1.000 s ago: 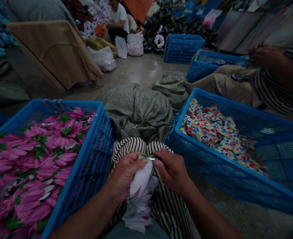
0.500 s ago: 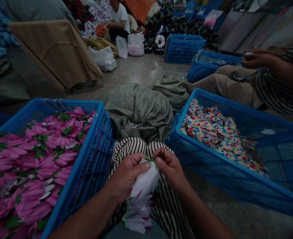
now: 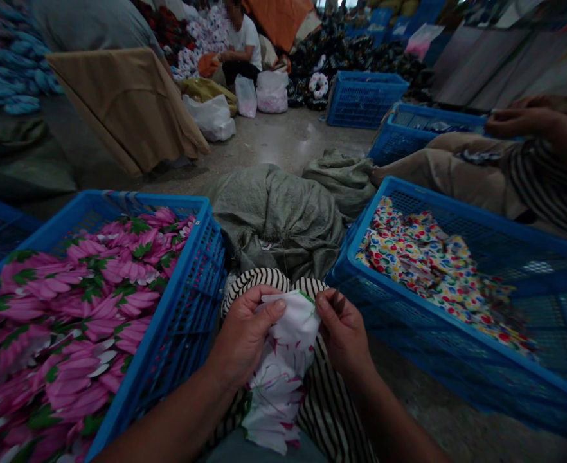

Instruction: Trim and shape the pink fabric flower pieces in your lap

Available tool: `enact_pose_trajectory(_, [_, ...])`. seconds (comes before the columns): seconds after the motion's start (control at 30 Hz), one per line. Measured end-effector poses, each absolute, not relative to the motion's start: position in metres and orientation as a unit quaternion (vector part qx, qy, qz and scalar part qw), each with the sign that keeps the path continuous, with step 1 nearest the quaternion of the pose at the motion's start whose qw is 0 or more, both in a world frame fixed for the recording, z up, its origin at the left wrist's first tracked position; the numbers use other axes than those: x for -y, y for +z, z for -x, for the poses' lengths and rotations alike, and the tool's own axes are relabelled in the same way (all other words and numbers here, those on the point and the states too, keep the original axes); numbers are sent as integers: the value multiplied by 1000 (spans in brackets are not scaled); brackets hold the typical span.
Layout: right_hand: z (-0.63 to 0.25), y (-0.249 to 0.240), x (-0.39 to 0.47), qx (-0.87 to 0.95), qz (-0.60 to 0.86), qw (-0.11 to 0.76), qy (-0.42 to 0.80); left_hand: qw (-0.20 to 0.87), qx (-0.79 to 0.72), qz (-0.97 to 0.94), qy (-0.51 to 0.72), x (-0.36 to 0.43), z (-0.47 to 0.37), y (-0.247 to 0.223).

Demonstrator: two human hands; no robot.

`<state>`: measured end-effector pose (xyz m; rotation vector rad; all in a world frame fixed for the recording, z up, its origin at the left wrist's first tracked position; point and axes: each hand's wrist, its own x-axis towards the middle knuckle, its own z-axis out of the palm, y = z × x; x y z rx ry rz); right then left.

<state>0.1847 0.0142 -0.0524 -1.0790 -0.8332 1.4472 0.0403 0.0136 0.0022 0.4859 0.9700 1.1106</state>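
Note:
A limp white fabric cutout (image 3: 288,334) with pink and green edges hangs over my lap, its pale side towards me. Several petal-like lobes fan out at its lower end. My left hand (image 3: 247,334) is closed on its upper left part, thumb on top. At the green-edged upper right corner, my right hand (image 3: 346,331) is closed in a pinch, with the fabric edge at its fingertips. A small dark shape shows between the right fingers; I cannot make out what it is.
On the left stands a blue crate (image 3: 201,212) of pink and green cutouts (image 3: 105,296). A second blue crate (image 3: 360,270) on the right holds multicoloured printed pieces (image 3: 423,257). Grey-green sacks (image 3: 278,206) lie ahead. A person in striped clothing (image 3: 548,173) sits at the right.
My hands have moved apart, and the fabric's top edge now spreads between them. More of its white side shows. The whole view has shifted slightly.

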Motion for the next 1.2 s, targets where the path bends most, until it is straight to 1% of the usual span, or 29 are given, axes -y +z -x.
enact_pose_trajectory(0.1, [-182,-54,-13,342,458,549,609,713,-435,-213,506,-14,-42,2])
enact_pose_trajectory(0.2, [-181,-54,-10,386,467,530,594,694,-456,-219,511,-15,-41,-1])
enact_pose_trajectory(0.27, [-183,-49,-9,453,484,522,537,671,-482,-255,502,-15,-37,-3])
enact_pose_trajectory(0.4, [-191,-27,-11,602,471,520,381,618,-536,-388,425,-17,-32,0])
enact_pose_trajectory(0.47, [-193,-14,-14,673,435,490,343,600,-541,-440,392,-18,-32,5])
enact_pose_trajectory(0.6, [-191,4,-17,792,386,371,292,563,-548,-502,360,-19,-33,13])
enact_pose_trajectory(0.73, [-190,10,-21,838,393,297,233,540,-554,-544,325,-18,-32,11])
enact_pose_trajectory(0.87, [-196,12,-27,867,386,234,209,561,-543,-555,288,-17,-31,10])
enact_pose_trajectory(1.0, [-202,14,-33,885,375,192,197,579,-533,-556,269,-17,-31,10])
enact_pose_trajectory(1.2, [-205,15,-35,893,366,173,198,567,-529,-580,247,-18,-32,13])
